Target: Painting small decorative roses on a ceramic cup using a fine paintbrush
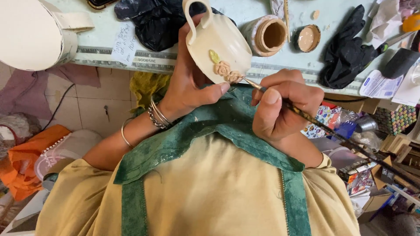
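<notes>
My left hand holds a cream ceramic cup tilted on its side, thumb under its rim, the loop handle pointing up. The cup bears raised flowers and a green leaf on its wall. My right hand grips a thin dark paintbrush like a pen, and its tip touches the raised flowers at the cup's lower edge. Bracelets ring my left wrist. Both hands sit over my green and tan apron, close to my chest.
A pale green table runs along the top. On it stand an open paint jar, its lid, black gloves, a black bag and paper notes. A large white vessel is at the left. Clutter fills the floor.
</notes>
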